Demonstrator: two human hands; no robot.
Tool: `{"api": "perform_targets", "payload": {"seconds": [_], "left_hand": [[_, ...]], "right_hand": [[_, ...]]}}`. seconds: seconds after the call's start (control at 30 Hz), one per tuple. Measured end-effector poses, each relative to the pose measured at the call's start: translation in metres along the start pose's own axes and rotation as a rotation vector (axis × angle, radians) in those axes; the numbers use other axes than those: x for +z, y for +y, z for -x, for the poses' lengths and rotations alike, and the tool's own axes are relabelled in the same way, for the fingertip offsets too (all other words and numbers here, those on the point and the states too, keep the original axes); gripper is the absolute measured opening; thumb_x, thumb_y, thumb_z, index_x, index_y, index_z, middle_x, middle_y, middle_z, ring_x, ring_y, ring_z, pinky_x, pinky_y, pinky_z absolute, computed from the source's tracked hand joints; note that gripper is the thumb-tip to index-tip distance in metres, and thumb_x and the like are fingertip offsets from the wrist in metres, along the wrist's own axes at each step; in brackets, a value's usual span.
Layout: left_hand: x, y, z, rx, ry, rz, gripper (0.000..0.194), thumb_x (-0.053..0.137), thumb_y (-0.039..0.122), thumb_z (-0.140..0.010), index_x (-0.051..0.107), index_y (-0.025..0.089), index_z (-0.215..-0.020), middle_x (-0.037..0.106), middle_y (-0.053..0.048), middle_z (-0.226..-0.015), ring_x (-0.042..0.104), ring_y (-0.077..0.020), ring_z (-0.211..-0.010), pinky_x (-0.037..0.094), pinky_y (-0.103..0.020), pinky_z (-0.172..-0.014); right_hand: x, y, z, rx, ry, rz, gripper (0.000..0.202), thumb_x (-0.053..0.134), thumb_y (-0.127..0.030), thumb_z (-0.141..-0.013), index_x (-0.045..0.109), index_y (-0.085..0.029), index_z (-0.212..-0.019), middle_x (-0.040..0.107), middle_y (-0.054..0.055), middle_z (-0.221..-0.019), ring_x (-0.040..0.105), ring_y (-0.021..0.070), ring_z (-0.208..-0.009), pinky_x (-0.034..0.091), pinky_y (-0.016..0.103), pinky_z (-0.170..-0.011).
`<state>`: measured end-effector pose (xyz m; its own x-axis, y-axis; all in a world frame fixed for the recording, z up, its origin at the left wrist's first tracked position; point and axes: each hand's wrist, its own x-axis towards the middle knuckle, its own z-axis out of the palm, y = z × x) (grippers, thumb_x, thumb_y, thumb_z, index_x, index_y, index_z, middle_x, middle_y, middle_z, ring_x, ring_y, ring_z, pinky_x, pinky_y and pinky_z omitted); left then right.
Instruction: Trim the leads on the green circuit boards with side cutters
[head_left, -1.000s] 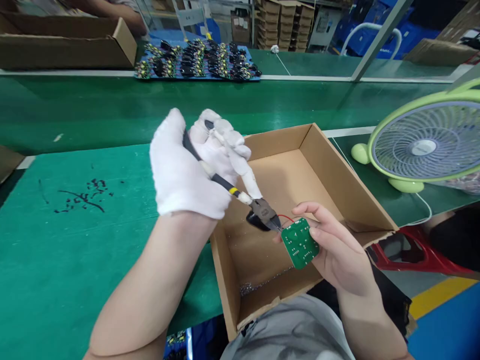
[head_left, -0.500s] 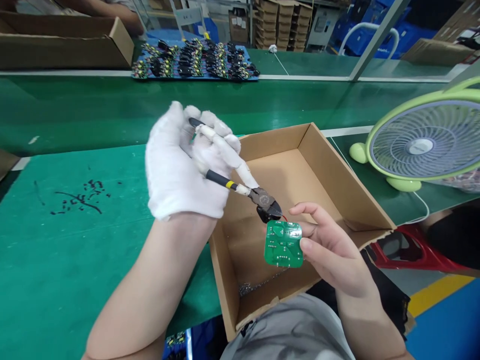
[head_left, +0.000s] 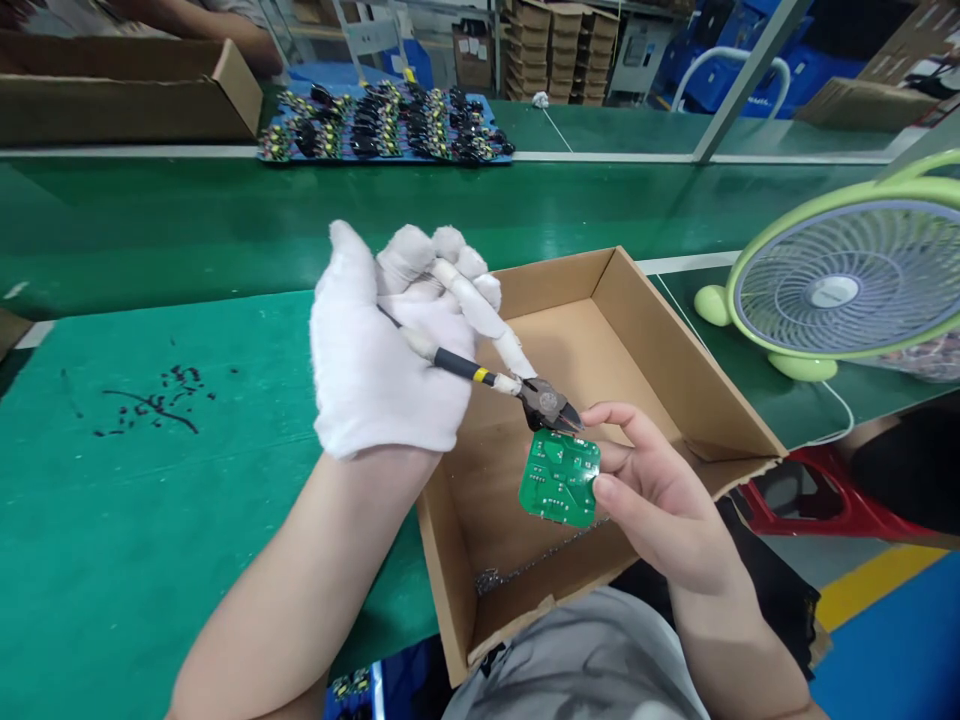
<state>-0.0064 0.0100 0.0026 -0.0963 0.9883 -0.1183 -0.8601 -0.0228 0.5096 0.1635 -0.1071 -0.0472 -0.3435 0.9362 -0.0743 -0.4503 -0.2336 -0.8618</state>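
Observation:
My left hand [head_left: 397,350], in a white glove, is closed around the taped handles of a pair of side cutters [head_left: 550,402]. Their dark jaws lie at the upper edge of a green circuit board [head_left: 561,478], close to my right fingertips. Bare, my right hand [head_left: 660,490] pinches that board by its right edge, thumb in front. The soldered side of the board faces me; its other side is hidden. Both hands are above an open cardboard box [head_left: 697,400], with small metal clippings [head_left: 491,580] along its near inner side.
A blue tray [head_left: 386,155] full of assembled boards stands on the far ledge, beside another cardboard box [head_left: 127,110]. A green fan [head_left: 832,290] is at the right. Behind the left box, another person's arm [head_left: 240,40] shows. A red stool [head_left: 817,500] stands at lower right.
My left hand has moved slightly right and opened its grip a little, bringing the cutter jaws to my right fingertips. The board has tilted and shifted slightly left.

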Motion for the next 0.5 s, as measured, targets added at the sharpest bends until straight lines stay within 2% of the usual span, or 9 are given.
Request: {"api": "perform_targets", "payload": {"seconds": [0.23,0.5], "left_hand": [[-0.0014,-0.0042,-0.0006,-0.032,0.048,0.072,0.053,0.039,0.05,-0.104,0.035,0.018,-0.062,0.056,-0.005,-0.075,0.059,-0.0137,-0.07,0.053,-0.029,-0.065],[0.0,-0.0097,0.0029,-0.048,0.107,-0.015,0.053,0.035,0.045,-0.103,0.034,0.018,-0.058,0.051,-0.004,-0.068,0.055,-0.0146,-0.064,0.05,-0.029,-0.059]], "right_hand": [[0.0016,0.0006,0.0003,-0.02,0.033,0.015,0.032,0.071,-0.031,-0.098,0.052,-0.028,-0.124,0.077,0.006,-0.11,0.074,0.0198,-0.098,0.057,0.032,-0.083],[0.004,0.0028,-0.0018,-0.028,0.048,0.022,0.035,0.071,-0.034,-0.098,0.05,-0.026,-0.124,0.077,0.006,-0.108,0.073,0.0168,-0.091,0.055,0.032,-0.085]]}}
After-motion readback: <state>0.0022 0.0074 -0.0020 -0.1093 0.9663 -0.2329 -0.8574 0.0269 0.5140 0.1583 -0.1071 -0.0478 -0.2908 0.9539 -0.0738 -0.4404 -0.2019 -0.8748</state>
